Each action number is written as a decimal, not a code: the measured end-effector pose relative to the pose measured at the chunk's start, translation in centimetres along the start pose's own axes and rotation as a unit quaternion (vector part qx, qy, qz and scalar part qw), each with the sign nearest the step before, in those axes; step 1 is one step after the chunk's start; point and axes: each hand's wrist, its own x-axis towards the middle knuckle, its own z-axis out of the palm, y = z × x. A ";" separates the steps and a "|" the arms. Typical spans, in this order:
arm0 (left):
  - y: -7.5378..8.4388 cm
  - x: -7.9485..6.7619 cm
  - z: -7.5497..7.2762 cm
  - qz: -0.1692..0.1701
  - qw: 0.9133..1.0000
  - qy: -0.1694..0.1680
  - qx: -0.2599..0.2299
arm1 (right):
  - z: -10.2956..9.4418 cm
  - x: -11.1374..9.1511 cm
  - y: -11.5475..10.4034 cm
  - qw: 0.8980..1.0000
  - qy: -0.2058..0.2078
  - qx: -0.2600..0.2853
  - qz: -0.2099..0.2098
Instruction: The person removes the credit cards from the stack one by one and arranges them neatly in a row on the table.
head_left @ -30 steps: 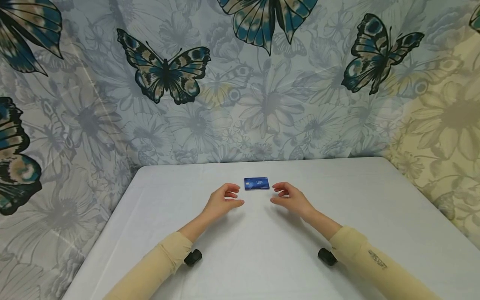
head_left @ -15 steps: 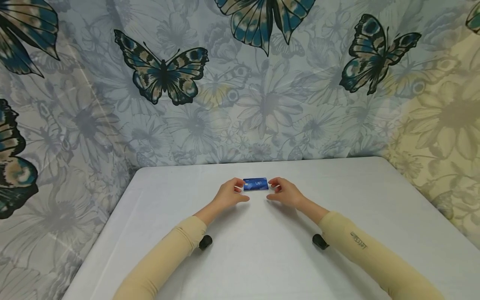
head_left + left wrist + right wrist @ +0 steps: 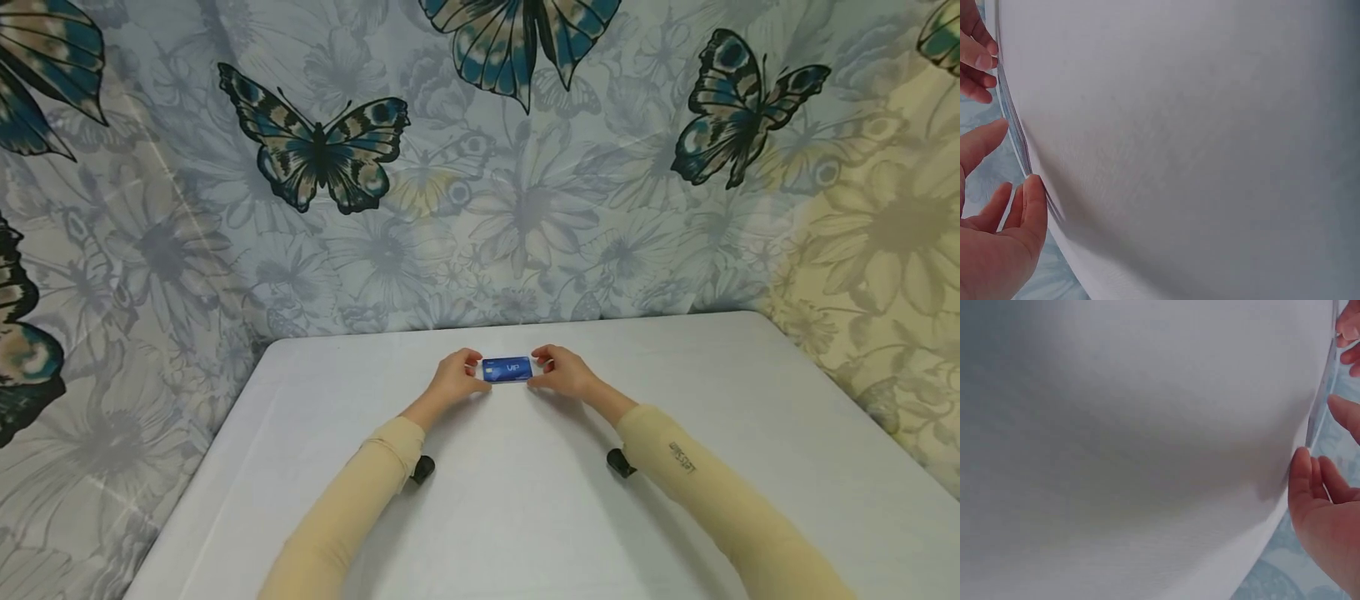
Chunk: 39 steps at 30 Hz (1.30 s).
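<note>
Flanking a printed blue card [image 3: 507, 369] (rectangular), left hand [image 3: 454, 377], right hand [image 3: 564, 372]

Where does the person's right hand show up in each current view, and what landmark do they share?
Head: right hand near the center, right of the blue card.
Left wrist: right hand in the upper-left corner.
Right wrist: right hand at the lower right.
Shared landmark: the white tabletop.

The card [image 3: 507, 369] lies on the table [image 3: 510, 500] between the hands, the left hand [image 3: 455, 374] at its left end, the right hand [image 3: 564, 372] at its right. Beyond both hands, the patterned wall [image 3: 536, 208] stands behind the table.
</note>
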 end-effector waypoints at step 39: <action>-0.5 1.3 0.0 0.062 0.995 -0.013 0.082 | 0.0 0.9 0.8 0.997 -0.003 -0.034 -0.076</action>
